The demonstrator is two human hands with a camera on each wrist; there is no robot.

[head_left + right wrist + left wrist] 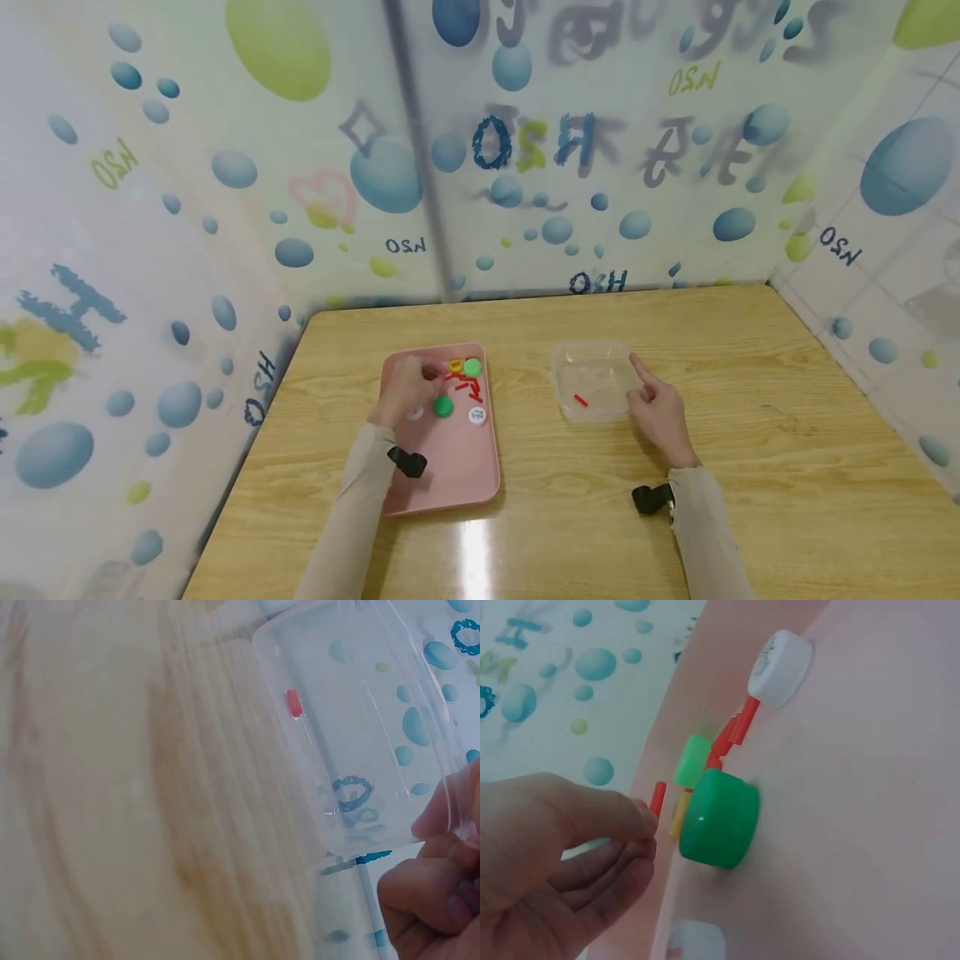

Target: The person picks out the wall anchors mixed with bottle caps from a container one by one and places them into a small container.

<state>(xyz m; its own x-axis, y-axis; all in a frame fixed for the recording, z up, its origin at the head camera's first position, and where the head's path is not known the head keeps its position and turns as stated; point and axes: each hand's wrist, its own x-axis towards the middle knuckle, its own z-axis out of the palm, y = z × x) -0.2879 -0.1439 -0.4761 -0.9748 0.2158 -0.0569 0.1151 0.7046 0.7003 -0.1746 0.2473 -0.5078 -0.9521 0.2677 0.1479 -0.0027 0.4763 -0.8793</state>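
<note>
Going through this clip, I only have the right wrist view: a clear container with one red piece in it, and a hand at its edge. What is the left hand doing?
Observer: The left hand pinches a red stick; the left wrist view shows it best.
Operator: And where is that hand? Nothing of it shows on my side.
Observer: In the head view it is over a pink tray, to the person's left of the clear container.
Operator: Are there more red pieces in that tray?
Observer: Yes, several loose red sticks lie in it, some close to a light green cap.
</note>
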